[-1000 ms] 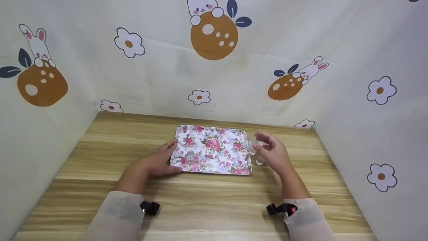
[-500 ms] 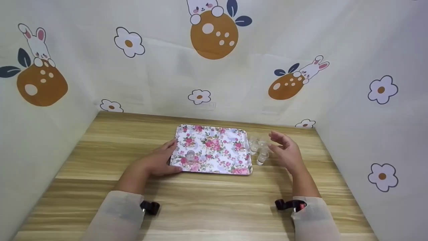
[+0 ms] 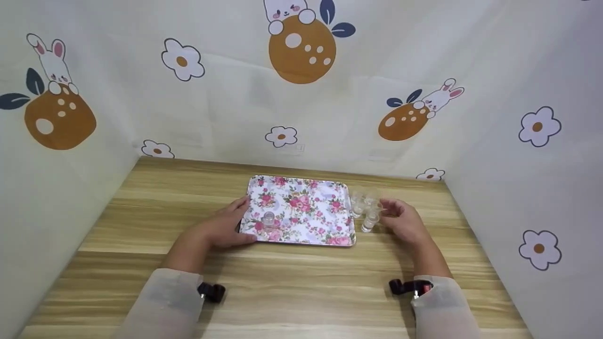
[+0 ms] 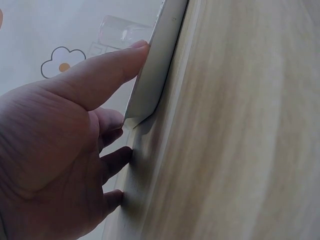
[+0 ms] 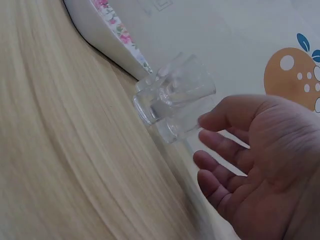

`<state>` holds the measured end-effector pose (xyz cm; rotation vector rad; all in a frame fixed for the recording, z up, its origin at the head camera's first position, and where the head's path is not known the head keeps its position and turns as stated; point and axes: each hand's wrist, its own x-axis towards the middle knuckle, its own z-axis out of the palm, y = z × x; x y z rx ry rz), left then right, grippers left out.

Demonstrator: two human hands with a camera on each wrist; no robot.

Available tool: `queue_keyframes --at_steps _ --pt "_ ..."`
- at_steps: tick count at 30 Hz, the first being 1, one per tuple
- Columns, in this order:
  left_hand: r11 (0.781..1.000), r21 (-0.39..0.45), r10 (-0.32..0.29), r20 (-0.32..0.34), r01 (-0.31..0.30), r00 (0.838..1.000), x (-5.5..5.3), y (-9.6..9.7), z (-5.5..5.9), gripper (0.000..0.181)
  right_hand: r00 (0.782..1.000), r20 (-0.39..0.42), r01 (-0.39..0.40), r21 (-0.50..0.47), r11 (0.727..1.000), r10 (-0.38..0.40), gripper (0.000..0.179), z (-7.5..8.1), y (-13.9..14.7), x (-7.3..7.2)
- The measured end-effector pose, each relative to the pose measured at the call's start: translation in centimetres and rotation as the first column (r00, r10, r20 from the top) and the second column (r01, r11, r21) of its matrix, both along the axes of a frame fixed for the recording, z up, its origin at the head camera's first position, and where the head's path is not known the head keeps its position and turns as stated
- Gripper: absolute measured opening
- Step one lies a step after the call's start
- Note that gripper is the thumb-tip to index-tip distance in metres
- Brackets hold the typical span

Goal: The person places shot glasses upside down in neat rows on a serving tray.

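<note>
A white tray with pink flowers point(image 3: 301, 207) lies on the table in the head view. My left hand point(image 3: 228, 223) rests at its front left corner; the left wrist view shows the thumb point(image 4: 112, 70) touching the rim and the other fingers loosely bent beside the corner. On the tray's left part stands a small clear shot glass point(image 3: 268, 218). Several similar clear glasses point(image 3: 370, 222) stand close together just right of the tray. My right hand point(image 3: 403, 220) is beside them with loosely curled fingers. Its thumb point(image 5: 220, 112) is very near one glass; whether they touch I cannot tell.
The wood-grain table point(image 3: 301, 292) carries the tray and glasses. Cloth walls printed with rabbits, oranges and flowers point(image 3: 226, 108) enclose its back and sides. Black wrist straps point(image 3: 213, 292) are worn at both sleeves.
My right hand has moved right from over the glasses, uncovering them, and has then lowered beside them, its fingers drawing in. The left hand, tray and glass on it have stayed put.
</note>
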<state>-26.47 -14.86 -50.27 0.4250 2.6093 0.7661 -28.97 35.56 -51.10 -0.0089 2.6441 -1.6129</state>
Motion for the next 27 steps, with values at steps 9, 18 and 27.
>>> queue_keyframes --at_steps 9,18,27 --pt "1.0 -0.002 -0.002 -0.006 0.002 1.0 0.1 0.1 0.1 0.112 1.0 0.005 -0.011 0.144 0.99 0.01 0.051 -1.2 -0.2 -0.4" --pt "0.999 0.038 -0.029 -0.034 0.03 0.999 0.1 0.0 0.1 0.111 1.0 -0.031 0.007 0.266 0.964 0.002 0.048 -1.4 -0.3 -0.5" --pt "0.999 0.024 -0.029 -0.035 0.03 0.999 0.2 0.0 0.2 0.111 0.998 -0.058 0.022 0.302 0.953 -0.004 0.04 -1.5 -0.7 -0.6"
